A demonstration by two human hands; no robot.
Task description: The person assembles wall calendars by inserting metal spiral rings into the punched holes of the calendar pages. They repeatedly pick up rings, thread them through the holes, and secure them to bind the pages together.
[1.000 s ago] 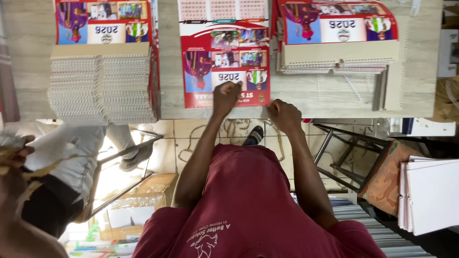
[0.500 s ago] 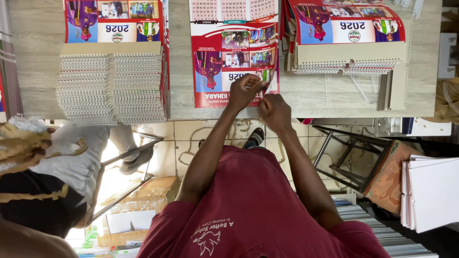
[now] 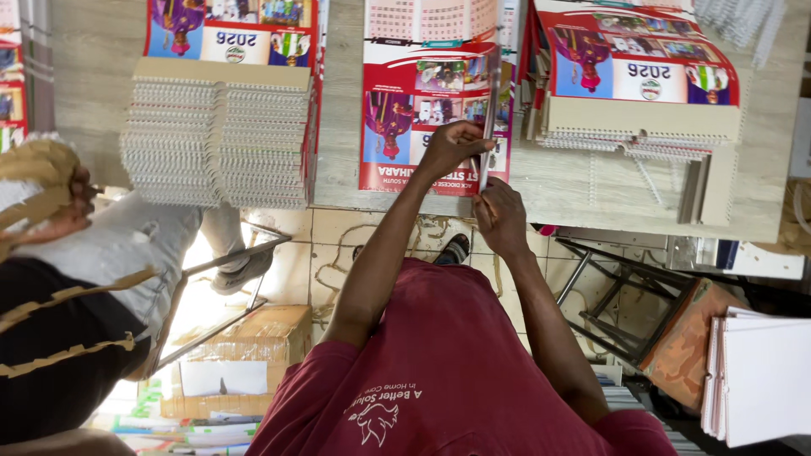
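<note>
A red, white and blue calendar (image 3: 405, 110) lies on the wooden table (image 3: 101, 51) in front of me. One thin sheet of it (image 3: 489, 93) stands up on edge along its right side. My left hand (image 3: 452, 148) grips that sheet near its middle, fingers curled over it. Just below, at the table's front edge, my right hand (image 3: 500, 215) pinches the sheet's lower end. My maroon shirt (image 3: 448, 371) fills the bottom of the view.
A stack of spiral-bound calendars (image 3: 220, 135) stands left, another (image 3: 642, 93) right. Another person in dark clothes (image 3: 59, 338) is at the far left. On the floor are a cardboard box (image 3: 241, 355), a metal frame (image 3: 608, 295) and white paper (image 3: 760, 380).
Both hands moved up from the table's front edge and closed together. The calendar sheet, flat before, now stands on edge between them.
</note>
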